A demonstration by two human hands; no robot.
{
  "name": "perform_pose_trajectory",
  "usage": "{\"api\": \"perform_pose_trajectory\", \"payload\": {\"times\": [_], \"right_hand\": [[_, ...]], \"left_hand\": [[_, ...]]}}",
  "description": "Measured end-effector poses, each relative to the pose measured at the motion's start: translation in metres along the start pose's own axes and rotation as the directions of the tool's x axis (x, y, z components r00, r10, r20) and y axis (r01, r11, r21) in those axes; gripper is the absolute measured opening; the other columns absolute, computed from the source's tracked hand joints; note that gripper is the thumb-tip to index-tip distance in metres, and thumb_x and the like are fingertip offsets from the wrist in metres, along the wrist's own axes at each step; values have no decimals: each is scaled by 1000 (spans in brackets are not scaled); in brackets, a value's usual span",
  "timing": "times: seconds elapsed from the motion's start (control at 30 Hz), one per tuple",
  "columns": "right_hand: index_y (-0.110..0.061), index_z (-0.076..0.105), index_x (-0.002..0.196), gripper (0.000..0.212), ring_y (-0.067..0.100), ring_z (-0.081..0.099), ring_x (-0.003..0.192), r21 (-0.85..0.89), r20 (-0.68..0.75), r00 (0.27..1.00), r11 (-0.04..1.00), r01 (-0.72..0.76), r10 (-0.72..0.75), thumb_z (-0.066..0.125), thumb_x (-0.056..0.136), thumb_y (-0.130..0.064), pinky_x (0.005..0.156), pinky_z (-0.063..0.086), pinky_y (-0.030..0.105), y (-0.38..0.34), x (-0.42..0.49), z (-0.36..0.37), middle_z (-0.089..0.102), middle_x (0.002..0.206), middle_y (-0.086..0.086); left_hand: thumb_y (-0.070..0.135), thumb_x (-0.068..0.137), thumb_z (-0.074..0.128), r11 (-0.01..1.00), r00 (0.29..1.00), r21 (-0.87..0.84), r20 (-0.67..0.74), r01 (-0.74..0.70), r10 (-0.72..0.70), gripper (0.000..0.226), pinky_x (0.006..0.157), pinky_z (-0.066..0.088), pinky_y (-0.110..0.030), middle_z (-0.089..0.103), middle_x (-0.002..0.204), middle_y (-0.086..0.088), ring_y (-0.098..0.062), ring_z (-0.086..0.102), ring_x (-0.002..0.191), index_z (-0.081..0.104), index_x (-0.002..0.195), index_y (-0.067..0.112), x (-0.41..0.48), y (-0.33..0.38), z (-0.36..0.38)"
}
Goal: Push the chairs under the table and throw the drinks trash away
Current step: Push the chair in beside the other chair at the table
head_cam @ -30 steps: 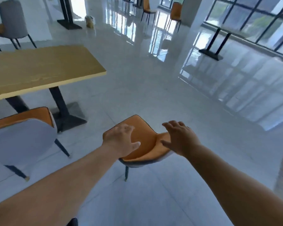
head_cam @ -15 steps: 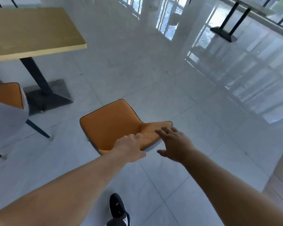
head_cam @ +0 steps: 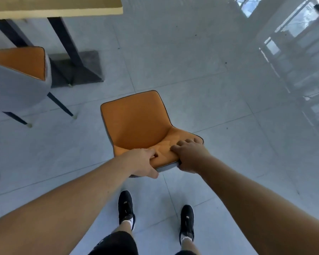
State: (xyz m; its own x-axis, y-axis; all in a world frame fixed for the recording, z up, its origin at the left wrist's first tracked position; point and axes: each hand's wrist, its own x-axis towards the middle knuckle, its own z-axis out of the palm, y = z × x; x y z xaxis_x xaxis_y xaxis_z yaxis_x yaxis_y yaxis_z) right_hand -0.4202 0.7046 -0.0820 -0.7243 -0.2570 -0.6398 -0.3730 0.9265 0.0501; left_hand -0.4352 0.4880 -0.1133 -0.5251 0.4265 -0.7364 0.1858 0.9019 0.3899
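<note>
No words, numbers or signs can be read. Each black shoe [head_cam: 125, 208] bears a small white mark, too small to tell.

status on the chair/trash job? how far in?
Early. Nothing looks finished: the orange chair stands out on the floor, clear of the table. In hand: left hand and right hand both grip its backrest top. Left: push it in, likely the grey-backed chair too, then the drinks trash, none of which is in view.
</note>
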Motion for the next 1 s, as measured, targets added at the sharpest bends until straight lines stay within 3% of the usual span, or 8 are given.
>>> {"api": "perform_pose_trajectory", "payload": {"times": [0.1, 0.2, 0.3, 0.43, 0.67, 1.0], "right_hand": [[-34, 50, 141, 50, 32, 52, 124, -17, -71, 995, 998, 65, -66, 63, 93, -34, 109, 37, 55, 5, 2, 12, 59, 132, -1], [-32, 52, 137, 42, 30, 55, 117, -26, -114, 975, 982, 187, -189, 60, 96, -31, 100, 44, 49, 14, 8, 16, 60, 126, -1], [-30, 56, 131, 34, 28, 57, 108, -31, -145, 942, 953, 301, -302, 56, 97, -29, 88, 50, 45, 20, 14, 18, 62, 117, -2], [-31, 59, 127, 31, 27, 57, 101, -71, -168, 909, 925, 374, -381, 55, 96, -29, 80, 50, 42, 24, 31, 11, 61, 110, -4], [-32, 58, 134, 36, 27, 60, 104, -108, -224, 888, 916, 386, -401, 57, 97, -34, 86, 53, 42, -1, 111, -56, 64, 117, -3], [-33, 58, 133, 35, 24, 60, 100, -54, -294, 887, 933, 356, -356, 61, 98, -32, 84, 53, 40, -66, 262, -180, 65, 114, -5]], "left_hand": [[69, 60, 67, 991, 997, -116, -33, 68, -72, 89, 65, 46, -27, 53, 107, 15, -11, 56, 88, 43, 142, 45, -10, 6, 12], [43, 69, 71, 974, 968, -206, -213, 89, -133, 73, 65, 41, -24, 53, 99, 18, -11, 57, 89, 48, 139, 46, -23, 19, 34], [33, 80, 67, 958, 892, -235, -380, 162, -244, 61, 82, 45, -32, 64, 121, 10, -21, 59, 107, 53, 138, 43, -28, 32, 54], [33, 86, 62, 939, 852, -237, -408, 249, -329, 51, 106, 40, -46, 64, 128, 10, -22, 56, 117, 55, 136, 42, -24, 32, 51], [31, 91, 59, 912, 809, -253, -426, 322, -405, 52, 113, 22, -66, 58, 134, 11, -23, 50, 125, 48, 139, 47, -11, -28, -27], [30, 98, 59, 939, 827, -172, -444, 298, -344, 49, 112, 33, -55, 57, 138, 10, -23, 49, 125, 46, 143, 45, 15, -184, -181]]}}
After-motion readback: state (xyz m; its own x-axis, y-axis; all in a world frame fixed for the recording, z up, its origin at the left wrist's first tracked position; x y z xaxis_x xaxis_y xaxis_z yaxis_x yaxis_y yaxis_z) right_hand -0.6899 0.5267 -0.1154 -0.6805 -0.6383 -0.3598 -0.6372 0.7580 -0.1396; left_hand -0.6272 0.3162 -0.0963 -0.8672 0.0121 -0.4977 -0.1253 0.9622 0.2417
